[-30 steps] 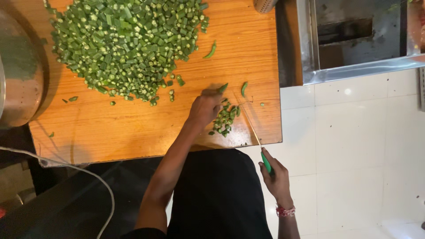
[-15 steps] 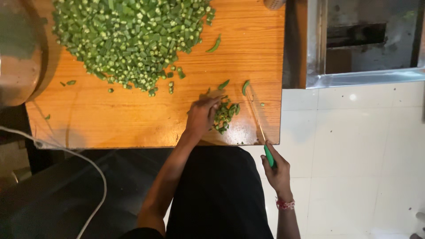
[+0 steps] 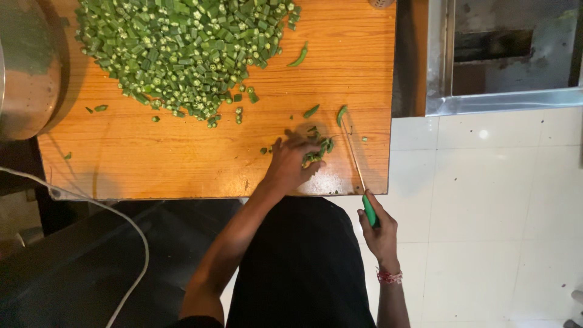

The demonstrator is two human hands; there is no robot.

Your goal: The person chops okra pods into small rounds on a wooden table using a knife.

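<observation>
Here the left hand [image 3: 290,163] lies open on okra pieces [image 3: 317,153]; right hand [image 3: 379,234] grips knife [image 3: 359,176].

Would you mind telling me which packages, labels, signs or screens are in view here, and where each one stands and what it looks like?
None in view: no package, label, sign or screen shows. There is only the wooden table with chopped green vegetable pieces, a green-handled knife in the right hand, and a metal pot at the left edge.
</observation>
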